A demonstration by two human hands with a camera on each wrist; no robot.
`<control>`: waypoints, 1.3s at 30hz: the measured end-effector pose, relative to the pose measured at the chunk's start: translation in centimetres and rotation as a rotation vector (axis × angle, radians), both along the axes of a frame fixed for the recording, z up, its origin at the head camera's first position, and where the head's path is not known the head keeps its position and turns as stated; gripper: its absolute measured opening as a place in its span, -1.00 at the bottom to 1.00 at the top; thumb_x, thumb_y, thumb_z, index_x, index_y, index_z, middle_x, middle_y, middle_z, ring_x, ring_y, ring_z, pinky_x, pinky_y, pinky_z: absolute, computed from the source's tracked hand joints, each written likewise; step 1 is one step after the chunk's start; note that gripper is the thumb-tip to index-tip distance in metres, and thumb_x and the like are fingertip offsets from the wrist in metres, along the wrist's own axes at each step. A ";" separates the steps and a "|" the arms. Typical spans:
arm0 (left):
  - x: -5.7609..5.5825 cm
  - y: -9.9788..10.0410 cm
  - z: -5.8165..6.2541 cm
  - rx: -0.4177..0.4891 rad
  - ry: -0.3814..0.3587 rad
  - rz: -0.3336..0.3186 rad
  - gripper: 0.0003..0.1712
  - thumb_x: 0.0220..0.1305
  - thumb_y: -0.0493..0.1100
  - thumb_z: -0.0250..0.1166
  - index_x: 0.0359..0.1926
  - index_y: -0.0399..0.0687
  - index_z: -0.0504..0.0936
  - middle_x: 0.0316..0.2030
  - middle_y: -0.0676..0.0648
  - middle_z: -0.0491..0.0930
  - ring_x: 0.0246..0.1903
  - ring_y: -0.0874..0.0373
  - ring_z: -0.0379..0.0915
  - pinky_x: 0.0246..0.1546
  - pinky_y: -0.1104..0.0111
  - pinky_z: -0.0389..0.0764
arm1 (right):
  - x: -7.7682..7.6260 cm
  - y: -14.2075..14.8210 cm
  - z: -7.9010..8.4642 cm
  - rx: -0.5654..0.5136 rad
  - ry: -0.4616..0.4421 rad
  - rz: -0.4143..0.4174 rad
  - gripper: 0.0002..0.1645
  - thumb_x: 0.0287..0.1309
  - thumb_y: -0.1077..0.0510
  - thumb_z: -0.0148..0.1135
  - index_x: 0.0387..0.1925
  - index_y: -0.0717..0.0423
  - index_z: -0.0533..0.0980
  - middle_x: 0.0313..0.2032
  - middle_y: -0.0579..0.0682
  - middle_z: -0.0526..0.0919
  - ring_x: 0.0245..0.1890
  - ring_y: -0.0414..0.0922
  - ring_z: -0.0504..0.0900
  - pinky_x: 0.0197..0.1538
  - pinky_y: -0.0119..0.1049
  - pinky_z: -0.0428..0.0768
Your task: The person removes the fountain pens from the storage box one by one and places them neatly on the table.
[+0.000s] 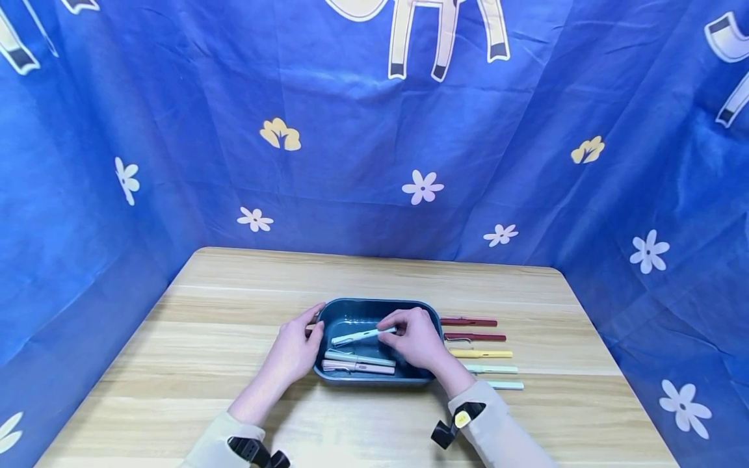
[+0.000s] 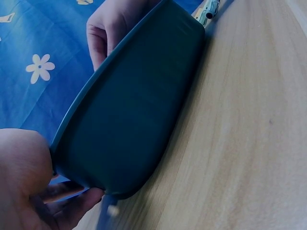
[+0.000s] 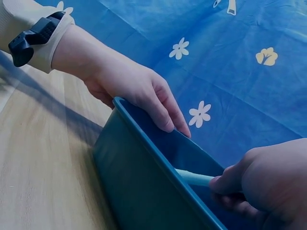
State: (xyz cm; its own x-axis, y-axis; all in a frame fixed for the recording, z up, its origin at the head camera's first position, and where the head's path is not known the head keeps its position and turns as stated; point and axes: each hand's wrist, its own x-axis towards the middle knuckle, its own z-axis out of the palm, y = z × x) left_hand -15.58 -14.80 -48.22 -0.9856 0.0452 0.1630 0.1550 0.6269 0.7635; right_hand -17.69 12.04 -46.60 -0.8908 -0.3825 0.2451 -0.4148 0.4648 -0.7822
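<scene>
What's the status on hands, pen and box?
Left hand gripping left end of box. Right hand pinching pale pen inside it. Two other pens lying in there, nearer the person; nothing visibly blocking.

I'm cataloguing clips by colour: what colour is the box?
The box is dark teal, best seen in the head view.

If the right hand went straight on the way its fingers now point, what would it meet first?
Probably the left end of the tray, the pale blue pen in the right hand touching it first; the left hand is close to that line, and depth is unclear.
</scene>
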 end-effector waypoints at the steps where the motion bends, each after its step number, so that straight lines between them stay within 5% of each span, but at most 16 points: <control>1: 0.0 0.0 0.0 -0.001 0.000 0.001 -0.46 0.59 -0.20 0.14 0.50 -0.18 0.45 0.16 -0.32 0.67 0.06 -0.16 0.71 0.21 -0.09 0.60 | 0.0 0.0 0.0 -0.006 0.005 -0.004 -0.91 0.22 0.28 0.54 -0.26 0.06 0.82 -0.20 -0.18 0.80 -0.36 -0.29 0.63 -0.33 -0.42 0.56; 22: -0.2 0.0 0.3 -0.005 -0.002 0.003 -0.46 0.59 -0.19 0.13 0.50 -0.20 0.46 0.18 -0.32 0.66 0.05 -0.14 0.71 0.18 -0.09 0.62 | 0.8 2.3 1.3 -0.241 -0.018 -0.069 -0.85 0.20 0.30 0.55 -0.19 0.05 0.84 -0.14 -0.06 0.80 -0.12 -0.10 0.76 -0.08 -0.34 0.74; 39: -0.3 0.0 0.3 -0.006 -0.015 0.003 -0.46 0.61 -0.20 0.12 0.51 -0.20 0.44 0.18 -0.32 0.65 0.07 -0.16 0.70 0.20 -0.09 0.61 | 2.7 6.0 2.4 -0.275 -0.042 -0.105 -0.82 0.25 0.24 0.53 -0.10 0.12 0.81 -0.07 -0.03 0.79 -0.09 -0.06 0.77 -0.03 -0.28 0.76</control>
State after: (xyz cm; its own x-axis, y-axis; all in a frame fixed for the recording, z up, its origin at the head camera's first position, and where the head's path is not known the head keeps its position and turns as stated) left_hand -15.83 -14.83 -47.95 -0.9881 0.0436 0.1478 0.1419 0.6319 0.7619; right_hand -14.99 18.02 -44.18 -0.9335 -0.2120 0.2891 -0.3404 0.2718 -0.9001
